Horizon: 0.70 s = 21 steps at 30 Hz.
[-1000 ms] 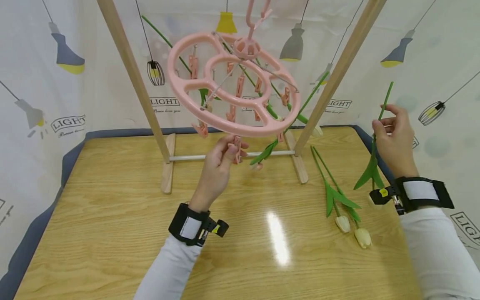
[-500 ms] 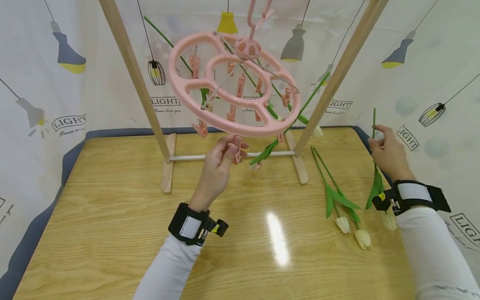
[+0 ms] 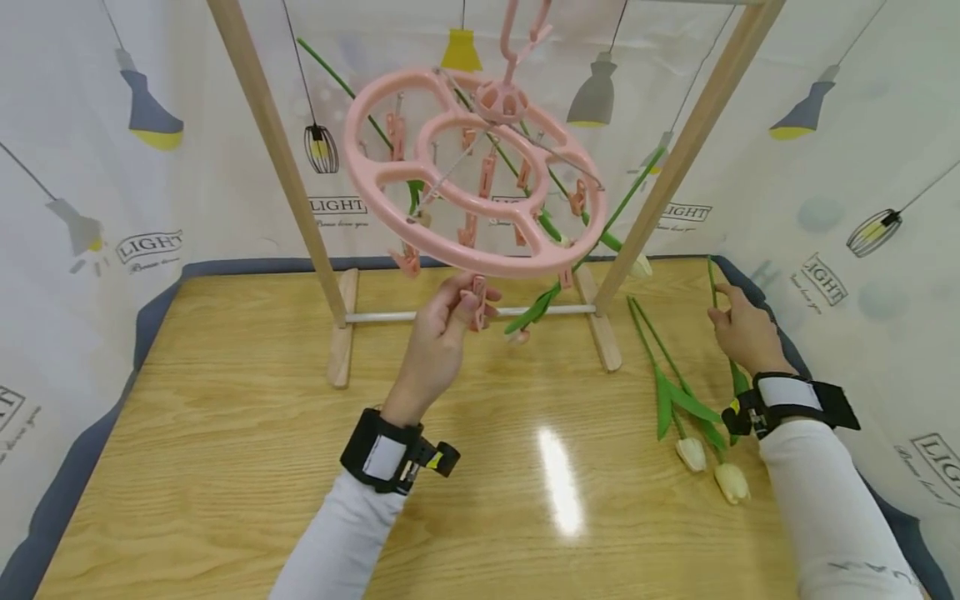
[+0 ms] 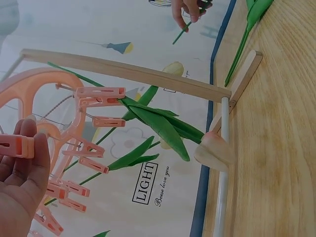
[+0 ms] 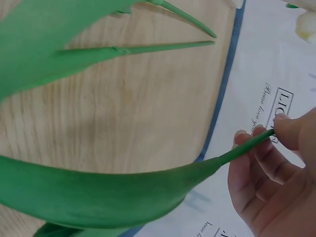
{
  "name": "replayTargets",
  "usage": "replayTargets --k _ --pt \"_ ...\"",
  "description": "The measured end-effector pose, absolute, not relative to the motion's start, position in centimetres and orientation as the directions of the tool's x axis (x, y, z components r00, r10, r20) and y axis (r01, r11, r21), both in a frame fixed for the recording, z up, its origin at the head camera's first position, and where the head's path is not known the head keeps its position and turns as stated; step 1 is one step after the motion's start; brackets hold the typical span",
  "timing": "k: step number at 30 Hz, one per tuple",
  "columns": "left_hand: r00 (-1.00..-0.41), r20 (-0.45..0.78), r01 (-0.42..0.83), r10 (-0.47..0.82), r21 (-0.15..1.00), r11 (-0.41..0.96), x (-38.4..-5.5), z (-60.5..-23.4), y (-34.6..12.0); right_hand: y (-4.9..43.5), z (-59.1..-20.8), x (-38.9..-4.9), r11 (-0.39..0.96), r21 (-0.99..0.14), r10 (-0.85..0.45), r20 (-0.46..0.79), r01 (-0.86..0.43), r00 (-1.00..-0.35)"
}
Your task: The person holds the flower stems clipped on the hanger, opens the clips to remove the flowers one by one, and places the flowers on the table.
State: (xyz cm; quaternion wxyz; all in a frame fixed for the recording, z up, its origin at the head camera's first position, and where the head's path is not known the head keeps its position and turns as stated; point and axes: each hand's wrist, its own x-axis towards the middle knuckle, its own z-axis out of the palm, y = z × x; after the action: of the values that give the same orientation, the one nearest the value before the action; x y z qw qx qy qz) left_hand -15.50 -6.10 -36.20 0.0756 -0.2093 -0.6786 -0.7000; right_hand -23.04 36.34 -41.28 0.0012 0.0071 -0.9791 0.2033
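A round pink clothes drying hanger [image 3: 450, 250] with several pink clips hangs from a wooden frame. Low on its front side my left hand [image 3: 433, 346] pinches one clothes peg [image 3: 479, 302] between thumb and fingers; the peg's end also shows in the left wrist view. Over the table's right edge my right hand [image 3: 750, 335] holds an artificial tulip [image 5: 98, 195] by its green stem, leaves hanging toward the wrist. That tulip's flower is hidden behind the wrist in the head view. Other tulips hang from the hanger, one with a pinkish-white flower [image 4: 213, 150].
Two loose white tulips [image 3: 690, 454] lie on the wooden table [image 3: 225, 467], left of my right hand. The frame's wooden posts [image 3: 678, 158] stand either side of the hanger, joined below by a white rod [image 3: 382, 317]. A printed cloth hangs behind.
My right hand has come down and leftward with the tulip, nearer the loose tulips. My left hand keeps its pinch on the peg, and the hanger looks still.
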Motion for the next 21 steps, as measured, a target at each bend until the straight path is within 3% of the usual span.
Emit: replayTargets --k 12,21 --pt "-0.900 0.401 0.398 0.170 0.916 -0.056 -15.4 -36.4 -6.2 35.4 -43.4 -23.8 0.886 -0.462 -0.105 -0.122 -0.037 -0.987" --pt "-0.899 0.401 0.395 0.175 0.916 -0.069 -15.3 -36.3 -6.2 34.9 -45.0 -23.6 0.859 -0.508 -0.122 -0.085 -0.062 -0.989"
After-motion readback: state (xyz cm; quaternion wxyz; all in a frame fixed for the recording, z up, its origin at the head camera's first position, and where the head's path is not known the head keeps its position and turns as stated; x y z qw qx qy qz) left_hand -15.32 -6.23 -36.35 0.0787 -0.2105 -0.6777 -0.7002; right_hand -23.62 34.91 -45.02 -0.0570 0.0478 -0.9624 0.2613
